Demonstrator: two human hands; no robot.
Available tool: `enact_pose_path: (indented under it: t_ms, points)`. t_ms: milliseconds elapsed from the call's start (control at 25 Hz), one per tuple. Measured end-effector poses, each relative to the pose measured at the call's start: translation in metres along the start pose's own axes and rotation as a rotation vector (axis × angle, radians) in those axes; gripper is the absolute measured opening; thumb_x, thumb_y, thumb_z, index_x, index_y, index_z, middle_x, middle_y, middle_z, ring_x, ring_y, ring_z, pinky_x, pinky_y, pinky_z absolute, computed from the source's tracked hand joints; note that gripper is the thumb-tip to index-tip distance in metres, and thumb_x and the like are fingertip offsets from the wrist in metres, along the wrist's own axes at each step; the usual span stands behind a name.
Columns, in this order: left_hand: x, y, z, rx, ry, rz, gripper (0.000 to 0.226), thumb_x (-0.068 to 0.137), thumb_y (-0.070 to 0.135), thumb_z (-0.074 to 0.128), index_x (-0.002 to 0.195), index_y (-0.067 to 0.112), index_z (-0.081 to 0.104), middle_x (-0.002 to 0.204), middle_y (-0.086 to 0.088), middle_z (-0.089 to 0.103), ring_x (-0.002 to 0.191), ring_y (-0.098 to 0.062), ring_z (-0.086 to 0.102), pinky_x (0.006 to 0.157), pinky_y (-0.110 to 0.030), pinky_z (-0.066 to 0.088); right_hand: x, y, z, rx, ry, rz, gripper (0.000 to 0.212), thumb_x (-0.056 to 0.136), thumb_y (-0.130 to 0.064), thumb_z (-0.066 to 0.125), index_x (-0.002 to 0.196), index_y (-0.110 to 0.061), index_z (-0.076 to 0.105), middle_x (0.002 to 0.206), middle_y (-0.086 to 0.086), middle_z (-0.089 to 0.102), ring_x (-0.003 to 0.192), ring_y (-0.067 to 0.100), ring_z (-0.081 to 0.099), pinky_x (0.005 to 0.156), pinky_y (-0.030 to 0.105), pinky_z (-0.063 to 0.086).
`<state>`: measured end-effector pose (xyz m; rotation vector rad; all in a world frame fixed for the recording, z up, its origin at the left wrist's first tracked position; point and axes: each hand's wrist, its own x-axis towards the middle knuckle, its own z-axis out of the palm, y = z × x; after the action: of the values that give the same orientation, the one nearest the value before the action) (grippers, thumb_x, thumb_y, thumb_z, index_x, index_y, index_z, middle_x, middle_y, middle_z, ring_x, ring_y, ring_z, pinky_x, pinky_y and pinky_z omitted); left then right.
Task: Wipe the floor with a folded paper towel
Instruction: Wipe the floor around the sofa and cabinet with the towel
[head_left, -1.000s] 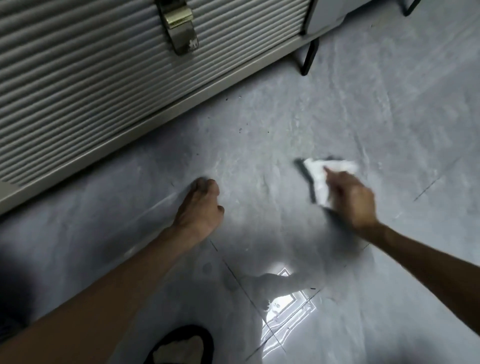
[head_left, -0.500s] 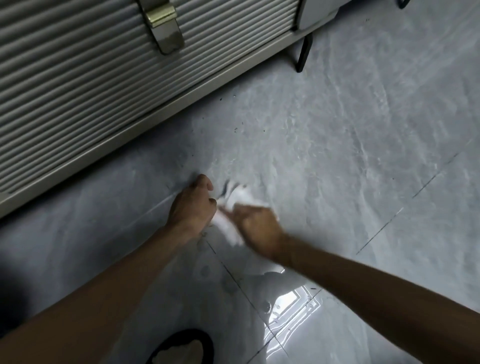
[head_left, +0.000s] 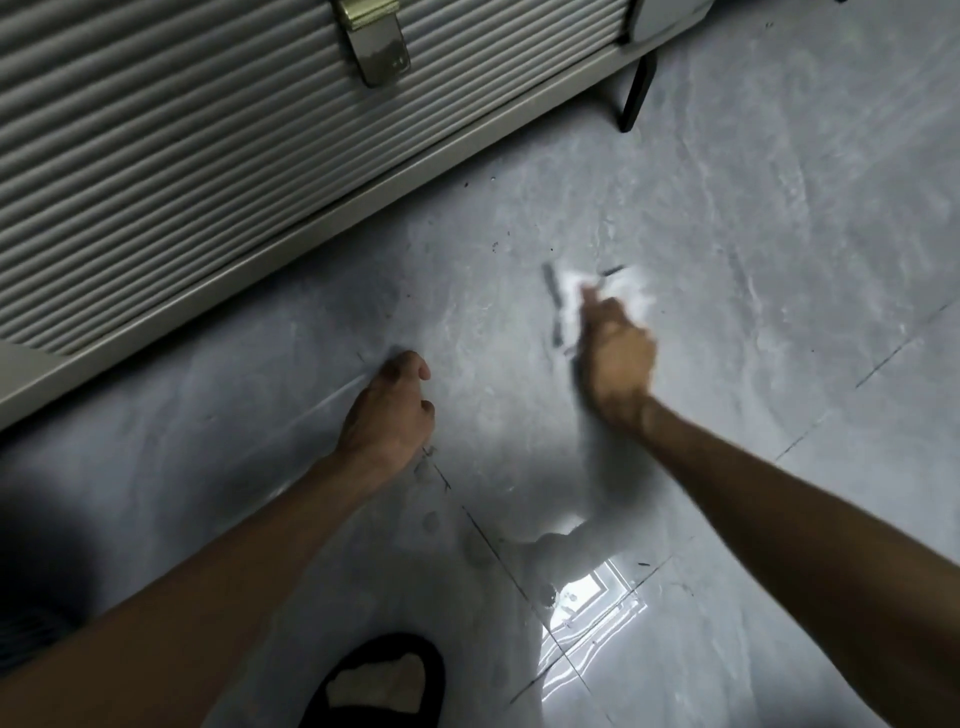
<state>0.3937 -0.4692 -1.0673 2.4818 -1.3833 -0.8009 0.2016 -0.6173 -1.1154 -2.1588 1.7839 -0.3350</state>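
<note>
item: floor wipe, under way. paper towel (head_left: 574, 291): white, folded, smeared by motion blur; it lay on the grey tiled floor (head_left: 779, 234) right of centre, at middle depth, under and just beyond the right hand (head_left: 618, 358). right hand: fingers bent down over the towel's near edge, seeming to grip it and press it to the tile; the blur hid how each finger lay. left hand (head_left: 389, 415): well apart to the left, fingers curled in and holding nothing, knuckles resting on the floor as a brace. surroundings: ribbed shutter (head_left: 156, 130) with a brass-coloured latch (head_left: 376, 41) along the far left; black leg (head_left: 636, 93) at the far right of it; slipper (head_left: 379, 686) at the near edge; bright glare (head_left: 592, 613) on the near tiles. state of work, as judged: the folding was done and the wiping stroke was in hand, so the task stood partway. left to do, as judged: dark specks (head_left: 493, 244) lay on the far tile between towel and shutter, and round dull marks (head_left: 475, 548) sat along the tile joint between the forearms; neither had been cleared. the dark streaks beside the towel could not be told as dirt or shadow. how much floor was meant to be covered could not be told.
</note>
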Motion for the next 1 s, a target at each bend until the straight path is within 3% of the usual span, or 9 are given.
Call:
enact_pose_path:
  t_ms: [160,240,480,560,680,760,800,920,1000]
  points:
    - [-0.001,0.002,0.003,0.054,0.006,0.008,0.050,0.092,0.010,0.045,0.140,0.015,0.036,0.130,-0.018,0.056,0.113,-0.035,0.057,0.089,-0.036,0.044,-0.132,-0.025,0.013,-0.030,-0.395,-1.063,0.047,0.085,-0.018,0.061,0.131,-0.028,0.058,0.089,0.000,0.063,0.072,0.021,0.061,0.061,0.032,0.047]
    - [-0.001,0.000,0.009,0.109,-0.003,0.036,0.053,0.094,0.011,0.042,0.146,0.012,0.031,0.143,-0.016,0.046,0.124,-0.033,0.050,0.099,-0.036,0.041,-0.107,0.008,-0.004,-0.066,-0.459,-1.210,0.045,0.089,-0.019,0.053,0.132,-0.031,0.057,0.087,-0.001,0.061,0.073,0.019,0.059,0.066,0.033,0.047]
    - [-0.005,0.027,0.030,0.135,-0.084,0.234,0.049,0.097,0.016,0.038,0.145,0.010,0.031,0.153,-0.009,0.030,0.142,-0.022,0.026,0.114,-0.033,0.026,-0.047,0.097,-0.053,-0.165,-0.056,-0.112,0.050,0.092,-0.018,0.054,0.139,-0.033,0.047,0.095,0.009,0.058,0.076,0.033,0.060,0.059,0.033,0.038]
    - [-0.006,0.051,0.041,0.193,-0.074,0.318,0.047,0.093,0.011,0.042,0.140,0.009,0.036,0.148,-0.013,0.035,0.136,-0.027,0.032,0.110,-0.035,0.029,-0.112,0.094,-0.038,-0.101,-0.107,-0.253,0.061,0.082,-0.017,0.066,0.139,-0.031,0.048,0.087,0.005,0.058,0.067,0.027,0.059,0.054,0.029,0.036]
    - [-0.011,0.079,0.058,0.263,-0.125,0.354,0.054,0.090,0.005,0.042,0.143,0.009,0.032,0.148,-0.015,0.032,0.135,-0.032,0.032,0.110,-0.037,0.030,-0.209,0.111,-0.034,-0.159,-0.439,-0.991,0.060,0.084,-0.018,0.056,0.142,-0.032,0.043,0.089,-0.005,0.054,0.073,0.016,0.056,0.062,0.030,0.044]
    - [-0.016,0.091,0.067,0.259,-0.189,0.360,0.057,0.092,0.004,0.038,0.147,0.012,0.026,0.153,-0.011,0.029,0.140,-0.031,0.028,0.112,-0.037,0.027,-0.196,0.142,-0.054,-0.177,-0.487,-1.157,0.050,0.091,-0.022,0.049,0.139,-0.035,0.046,0.091,-0.007,0.054,0.081,0.013,0.055,0.073,0.031,0.044]
    - [-0.018,0.093,0.069,0.248,-0.199,0.356,0.057,0.093,0.005,0.037,0.148,0.014,0.026,0.153,-0.010,0.031,0.140,-0.030,0.029,0.113,-0.036,0.028,-0.174,0.157,-0.064,-0.194,-0.406,-1.053,0.047,0.092,-0.023,0.049,0.137,-0.036,0.049,0.090,-0.007,0.055,0.081,0.014,0.056,0.073,0.030,0.044]
    - [-0.016,0.088,0.051,0.076,-0.096,0.194,0.048,0.094,0.006,0.037,0.139,0.021,0.044,0.135,-0.012,0.055,0.118,-0.030,0.056,0.095,-0.033,0.045,-0.096,0.166,-0.082,-0.209,-0.105,-0.294,0.052,0.093,-0.024,0.052,0.142,-0.036,0.042,0.096,0.003,0.058,0.081,0.030,0.063,0.063,0.032,0.044]
    - [-0.013,0.071,0.031,-0.075,0.000,0.096,0.039,0.095,0.006,0.040,0.129,0.018,0.053,0.128,-0.011,0.061,0.107,-0.030,0.062,0.087,-0.033,0.049,-0.070,0.134,-0.062,-0.164,0.006,0.052,0.050,0.095,-0.020,0.046,0.144,-0.029,0.040,0.107,0.011,0.058,0.084,0.036,0.063,0.060,0.036,0.041]
